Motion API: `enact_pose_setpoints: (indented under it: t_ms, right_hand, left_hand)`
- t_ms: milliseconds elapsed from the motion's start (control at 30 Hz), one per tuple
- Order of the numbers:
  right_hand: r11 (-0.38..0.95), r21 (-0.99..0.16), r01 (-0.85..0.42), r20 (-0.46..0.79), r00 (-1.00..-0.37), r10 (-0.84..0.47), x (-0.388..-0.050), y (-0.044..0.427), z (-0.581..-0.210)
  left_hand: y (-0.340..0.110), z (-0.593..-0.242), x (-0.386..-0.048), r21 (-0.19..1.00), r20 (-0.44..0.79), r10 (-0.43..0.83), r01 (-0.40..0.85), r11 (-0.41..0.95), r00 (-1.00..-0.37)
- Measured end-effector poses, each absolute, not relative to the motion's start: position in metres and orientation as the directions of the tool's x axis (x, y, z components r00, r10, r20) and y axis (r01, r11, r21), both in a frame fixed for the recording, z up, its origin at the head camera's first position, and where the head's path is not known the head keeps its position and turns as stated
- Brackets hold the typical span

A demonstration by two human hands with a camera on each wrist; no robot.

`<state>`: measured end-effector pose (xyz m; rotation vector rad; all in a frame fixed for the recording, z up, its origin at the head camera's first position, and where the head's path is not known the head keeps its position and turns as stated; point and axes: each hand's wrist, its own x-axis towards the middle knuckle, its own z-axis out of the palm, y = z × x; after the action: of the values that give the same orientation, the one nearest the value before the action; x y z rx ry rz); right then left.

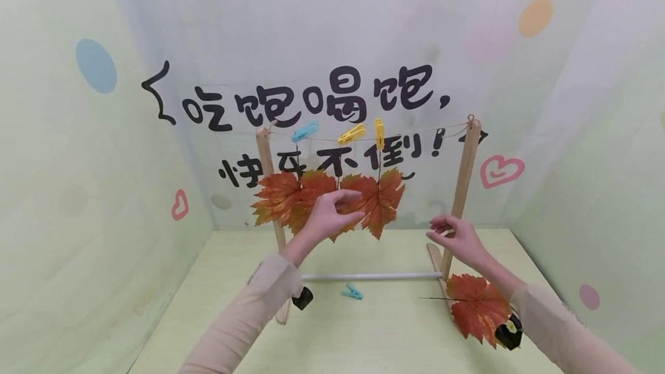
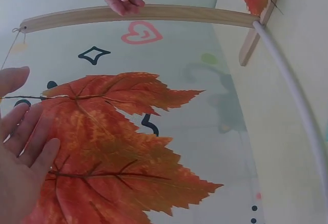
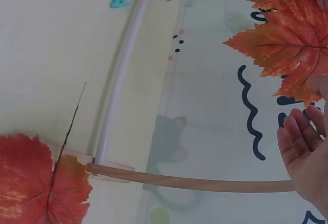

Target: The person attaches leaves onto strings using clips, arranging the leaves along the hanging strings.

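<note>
My left hand (image 1: 335, 212) is in front of the hanging red-orange maple leaves (image 1: 381, 204), its fingers loosely bent around nothing. In the left wrist view the same hand (image 2: 25, 147) has its fingers spread beside the leaves; whether it touches them I cannot tell. The leaves hang by their stems from a string, under a blue clothespin (image 1: 305, 131) and two yellow clothespins (image 1: 352, 134) (image 1: 380, 134). My right hand (image 1: 459, 238), fingers relaxed and holding nothing, is near the right wooden post (image 1: 464, 189). In the right wrist view that hand (image 3: 307, 152) appears beside the post.
One loose maple leaf (image 1: 478, 307) lies on the table at the right, partly behind the right forearm. A blue clothespin (image 1: 352, 291) lies in front of the white crossbar (image 1: 371, 276). The left wooden post (image 1: 265, 152) stands behind the leaves, and a printed backdrop (image 1: 332, 27) rises behind.
</note>
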<state>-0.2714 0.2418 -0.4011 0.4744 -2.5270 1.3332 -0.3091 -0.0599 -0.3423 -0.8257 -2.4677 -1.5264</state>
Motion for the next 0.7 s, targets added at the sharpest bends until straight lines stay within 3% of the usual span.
enact_pose_setpoints:
  t_ms: [700]
  right_hand:
    - [0.627,-0.732,-0.267,0.21,-0.964,-0.165,-0.257,0.266,-0.49]
  left_hand:
    - [-0.078,-0.428,-0.3,0.84,0.224,0.419,0.392,0.375,-0.88]
